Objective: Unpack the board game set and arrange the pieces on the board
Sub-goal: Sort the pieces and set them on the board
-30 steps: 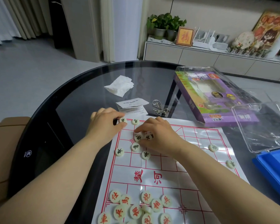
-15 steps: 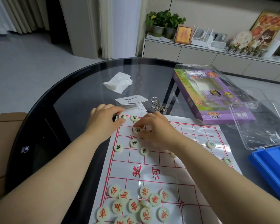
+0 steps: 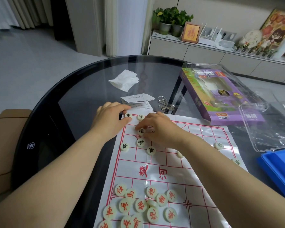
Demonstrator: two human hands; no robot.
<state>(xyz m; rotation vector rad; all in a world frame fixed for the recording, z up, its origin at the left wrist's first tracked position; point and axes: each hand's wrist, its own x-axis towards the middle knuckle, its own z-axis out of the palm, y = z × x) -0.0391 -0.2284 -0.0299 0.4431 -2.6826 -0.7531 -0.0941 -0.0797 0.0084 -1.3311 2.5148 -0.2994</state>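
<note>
Board (image 3: 204, 134) is laid flat on the glass table (image 3: 82, 89): a white sheet w/ a red grid, and both hands are over its far-left part. And at the corner: the corner piece (image 3: 128, 115), black-lettered, is pinched btwn thumb and forefinger of the left hand (image 3: 109, 120), right on the far-left corner pt, w/ the other fingers curled in alongside. A second black piece (image 3: 141, 116) is seen just beside it on the far edge line.

The right hand (image 3: 160, 129) is arched over the grid a row nearer, fingers bent down and bunched together. A third black piece (image 3: 141, 131) is touched at its left rim by the forefinger tip. Whether it is actually gripped can't be told, as the thumb is hidden.

Loose black pcs (image 3: 151, 150) are scattered across the far half, apart from each other, two of them nr the right edge. Red pcs (image 3: 141, 205) are heaped at the near-left, many touching, none lined up.

Off the board, a crumpled tissue (image 3: 124, 80), a folded leaflet (image 3: 136, 98) and a metal ring puzzle (image 3: 164, 104) are seen beyond the far edge. To the right, a purple box (image 3: 220, 96) is flanked by a clear lid (image 3: 266, 125), w/ a blue tray (image 3: 283, 170) nearer.
</note>
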